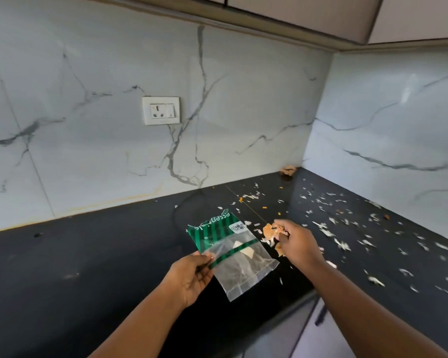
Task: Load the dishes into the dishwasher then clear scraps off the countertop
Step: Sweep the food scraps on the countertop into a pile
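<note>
Left hand (192,276) pinching the edge of a clear plastic bag (239,263) with green printed top, held just above the black worktop (88,267). Right hand (296,245), just right of the bag, fingers curled round pale brownish peel scraps (272,231). More scraps (342,244), white and orange, strewn over the worktop to the right of the bag and beyond it, toward the corner. White wall socket (161,110) on marble backsplash, above and behind the bag.

We extend both bare forearms forward, the left hand (192,276) pinching with thumb and curled fingers at its far edge, the right hand (296,244) knuckles-up, fingers curled closed around its load.
</note>
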`<action>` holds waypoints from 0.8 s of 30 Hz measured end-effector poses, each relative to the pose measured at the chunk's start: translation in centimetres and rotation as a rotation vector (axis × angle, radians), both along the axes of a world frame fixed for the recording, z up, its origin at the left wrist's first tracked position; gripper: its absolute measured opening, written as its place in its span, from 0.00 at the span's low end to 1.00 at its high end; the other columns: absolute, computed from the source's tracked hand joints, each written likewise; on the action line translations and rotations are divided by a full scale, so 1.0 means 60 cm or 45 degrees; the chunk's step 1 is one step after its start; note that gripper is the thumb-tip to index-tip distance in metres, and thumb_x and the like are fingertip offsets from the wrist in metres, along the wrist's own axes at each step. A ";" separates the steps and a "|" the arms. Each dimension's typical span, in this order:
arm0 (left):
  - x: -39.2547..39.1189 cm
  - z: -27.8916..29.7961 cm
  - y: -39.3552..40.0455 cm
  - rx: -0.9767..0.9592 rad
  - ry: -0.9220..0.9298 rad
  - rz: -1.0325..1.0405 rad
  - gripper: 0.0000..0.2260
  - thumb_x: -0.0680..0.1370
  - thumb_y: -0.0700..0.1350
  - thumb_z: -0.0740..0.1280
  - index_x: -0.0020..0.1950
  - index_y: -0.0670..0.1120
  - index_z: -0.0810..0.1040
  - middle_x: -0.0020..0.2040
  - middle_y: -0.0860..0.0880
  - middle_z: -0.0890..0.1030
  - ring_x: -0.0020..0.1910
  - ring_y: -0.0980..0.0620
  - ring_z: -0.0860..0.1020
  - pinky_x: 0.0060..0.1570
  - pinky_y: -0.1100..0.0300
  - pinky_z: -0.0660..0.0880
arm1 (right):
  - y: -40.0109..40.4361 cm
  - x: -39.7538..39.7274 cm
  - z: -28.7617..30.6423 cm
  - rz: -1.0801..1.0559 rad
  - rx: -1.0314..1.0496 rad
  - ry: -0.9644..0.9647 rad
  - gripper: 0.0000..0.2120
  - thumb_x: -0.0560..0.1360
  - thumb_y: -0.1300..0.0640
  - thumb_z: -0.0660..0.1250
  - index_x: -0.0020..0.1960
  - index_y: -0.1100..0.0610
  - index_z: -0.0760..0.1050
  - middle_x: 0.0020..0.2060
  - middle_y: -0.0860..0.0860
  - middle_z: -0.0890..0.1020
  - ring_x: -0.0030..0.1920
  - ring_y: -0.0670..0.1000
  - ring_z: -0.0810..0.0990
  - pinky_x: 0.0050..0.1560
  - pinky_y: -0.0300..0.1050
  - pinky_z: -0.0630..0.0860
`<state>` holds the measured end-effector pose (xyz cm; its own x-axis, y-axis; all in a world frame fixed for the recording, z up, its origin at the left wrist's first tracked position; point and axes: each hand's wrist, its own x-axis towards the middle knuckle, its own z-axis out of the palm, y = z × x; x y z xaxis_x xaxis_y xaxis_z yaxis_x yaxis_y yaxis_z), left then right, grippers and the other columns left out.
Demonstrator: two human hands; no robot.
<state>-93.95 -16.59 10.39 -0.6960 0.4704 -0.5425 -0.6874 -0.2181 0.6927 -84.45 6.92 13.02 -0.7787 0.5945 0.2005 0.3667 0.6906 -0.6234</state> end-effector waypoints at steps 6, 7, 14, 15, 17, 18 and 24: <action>0.115 -0.007 0.006 0.026 -0.046 -0.183 0.07 0.76 0.31 0.65 0.53 0.35 0.77 0.34 0.44 0.81 0.25 0.53 0.79 0.23 0.64 0.75 | -0.004 0.159 -0.003 -0.102 0.014 -0.099 0.16 0.77 0.62 0.63 0.63 0.51 0.76 0.51 0.51 0.83 0.45 0.50 0.83 0.50 0.50 0.80; 0.131 -0.008 0.011 0.032 -0.045 -0.203 0.08 0.76 0.31 0.65 0.55 0.35 0.77 0.35 0.43 0.81 0.25 0.53 0.79 0.23 0.64 0.76 | -0.003 0.177 -0.006 -0.110 0.032 -0.101 0.16 0.77 0.62 0.63 0.63 0.52 0.77 0.53 0.51 0.82 0.47 0.51 0.82 0.51 0.49 0.79; 0.252 -0.038 0.046 -0.060 -0.004 -0.233 0.09 0.75 0.33 0.67 0.55 0.37 0.78 0.35 0.44 0.83 0.26 0.53 0.80 0.24 0.63 0.75 | -0.001 0.312 -0.055 -0.116 -0.022 -0.101 0.15 0.77 0.62 0.62 0.61 0.51 0.78 0.53 0.48 0.82 0.44 0.45 0.79 0.45 0.39 0.75; 0.273 -0.048 0.052 -0.077 -0.005 -0.228 0.08 0.76 0.33 0.66 0.54 0.37 0.78 0.34 0.45 0.83 0.26 0.54 0.80 0.24 0.64 0.76 | 0.001 0.337 -0.064 -0.107 -0.056 -0.108 0.15 0.77 0.61 0.63 0.61 0.51 0.78 0.52 0.49 0.83 0.45 0.47 0.79 0.47 0.41 0.76; 0.316 -0.078 0.057 -0.121 -0.023 -0.228 0.05 0.77 0.33 0.66 0.51 0.38 0.78 0.34 0.45 0.83 0.28 0.54 0.81 0.26 0.63 0.77 | 0.003 0.388 -0.078 -0.081 -0.140 -0.154 0.12 0.76 0.58 0.65 0.59 0.50 0.78 0.46 0.46 0.83 0.44 0.48 0.80 0.49 0.43 0.76; 0.345 -0.097 0.060 -0.157 -0.048 -0.239 0.04 0.77 0.33 0.65 0.50 0.38 0.78 0.34 0.45 0.84 0.29 0.53 0.81 0.27 0.62 0.78 | 0.009 0.419 -0.089 -0.067 -0.187 -0.200 0.12 0.76 0.57 0.66 0.58 0.49 0.78 0.44 0.45 0.82 0.43 0.47 0.80 0.48 0.43 0.76; 0.485 -0.226 0.047 -0.347 -0.325 -0.271 0.05 0.77 0.33 0.66 0.52 0.35 0.77 0.32 0.42 0.83 0.25 0.51 0.80 0.23 0.62 0.76 | 0.043 0.562 -0.175 -0.098 -0.477 -0.326 0.11 0.76 0.56 0.68 0.57 0.49 0.73 0.44 0.46 0.81 0.36 0.44 0.79 0.31 0.30 0.72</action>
